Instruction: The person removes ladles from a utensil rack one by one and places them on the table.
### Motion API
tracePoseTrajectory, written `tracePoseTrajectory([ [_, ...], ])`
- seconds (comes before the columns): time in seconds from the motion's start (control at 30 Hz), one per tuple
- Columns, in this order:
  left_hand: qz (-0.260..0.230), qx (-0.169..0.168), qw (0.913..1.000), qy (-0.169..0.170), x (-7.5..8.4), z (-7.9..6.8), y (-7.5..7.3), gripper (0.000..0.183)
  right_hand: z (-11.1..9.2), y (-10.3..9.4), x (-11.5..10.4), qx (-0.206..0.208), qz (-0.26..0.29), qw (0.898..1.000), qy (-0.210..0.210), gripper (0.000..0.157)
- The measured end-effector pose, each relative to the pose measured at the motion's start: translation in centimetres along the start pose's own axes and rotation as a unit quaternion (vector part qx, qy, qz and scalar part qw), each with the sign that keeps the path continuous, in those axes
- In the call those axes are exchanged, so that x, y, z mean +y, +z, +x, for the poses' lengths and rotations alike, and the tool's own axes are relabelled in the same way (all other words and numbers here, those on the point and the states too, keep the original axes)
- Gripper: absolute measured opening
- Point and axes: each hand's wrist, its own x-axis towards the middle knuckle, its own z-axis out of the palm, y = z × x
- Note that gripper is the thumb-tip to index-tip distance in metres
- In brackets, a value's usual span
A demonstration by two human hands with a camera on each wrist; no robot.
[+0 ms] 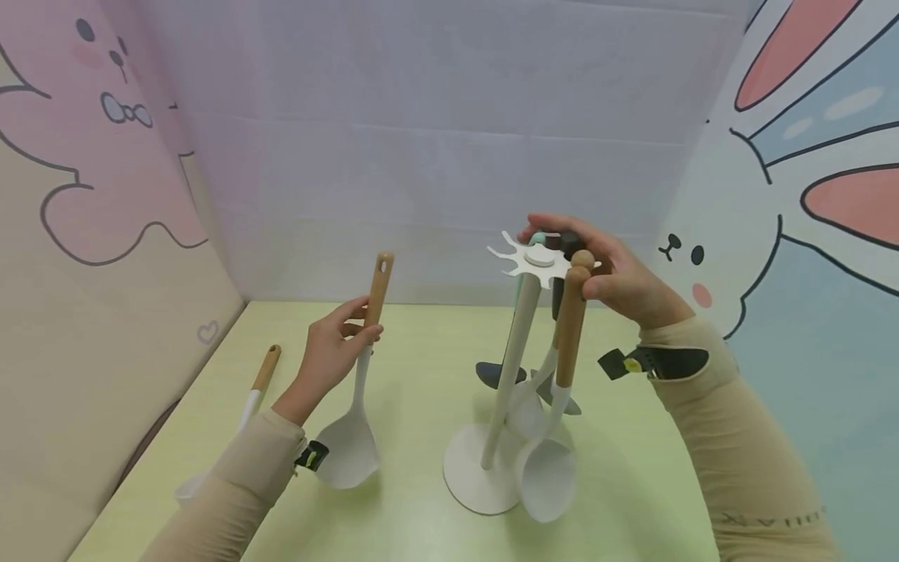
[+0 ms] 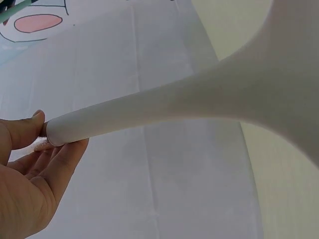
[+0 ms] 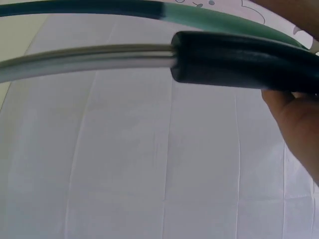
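A white spatula [image 1: 349, 449] with a wooden handle is pinched in my left hand [image 1: 330, 347], its broad blade hanging down over the table. In the left wrist view, thumb and fingers close round the spatula's white shaft [image 2: 114, 117] near its wooden end. My right hand [image 1: 618, 273] grips the top of a white utensil rack [image 1: 516, 367], thumb against a wooden handle [image 1: 572, 336] and fingers reaching behind. That handle belongs to a white spoon [image 1: 548, 480] hanging in front. A black handle [image 3: 224, 60] and a green handle [image 3: 214, 20] run beside the right hand.
On the left of the table [image 1: 421, 375] lies another white utensil with a wooden handle [image 1: 267, 367], partly behind my left sleeve. A dark-blue utensil head [image 1: 500, 373] and a grey metal one [image 1: 562, 398] hang on the rack's far side. A pale cloth [image 1: 442, 156] closes the back.
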Motion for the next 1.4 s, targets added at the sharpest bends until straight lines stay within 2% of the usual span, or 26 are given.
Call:
tracePoseTrajectory([
  [0.27,0.018,-0.012,0.9969,-0.076,-2.5,0.3,-0.9,0.049,-0.5,0.4,-0.4,0.034,-0.021,0.999,0.012,0.074],
  [0.4,0.015,-0.021,0.9945,-0.102,-3.8,0.2,-1.3,0.048,-0.6,1.0,-0.5,0.061,-0.02,0.998,0.021,0.074],
  [0.57,0.013,-0.039,0.9913,-0.125,-4.9,0.0,-1.9,0.048,-0.5,1.6,-0.8,0.087,-0.025,0.995,0.033,0.074],
  [0.77,0.02,-0.07,0.9845,-0.16,-5.9,-0.1,-2.3,0.05,-0.6,2.2,-1.3,0.102,-0.032,0.993,0.047,0.07],
  [1.0,0.028,-0.091,0.9778,-0.187,-7.3,-0.3,-2.5,0.05,-0.7,2.6,-1.6,0.12,-0.039,0.99,0.06,0.069],
  [1.23,0.03,-0.125,0.9689,-0.212,-8.9,-0.7,-2.6,0.052,-0.6,3.2,-1.9,0.151,-0.062,0.984,0.07,0.068],
  [1.4,0.026,-0.135,0.9641,-0.227,-10.1,-1.1,-2.6,0.052,-0.3,3.9,-2.2,0.186,-0.083,0.976,0.076,0.064],
])
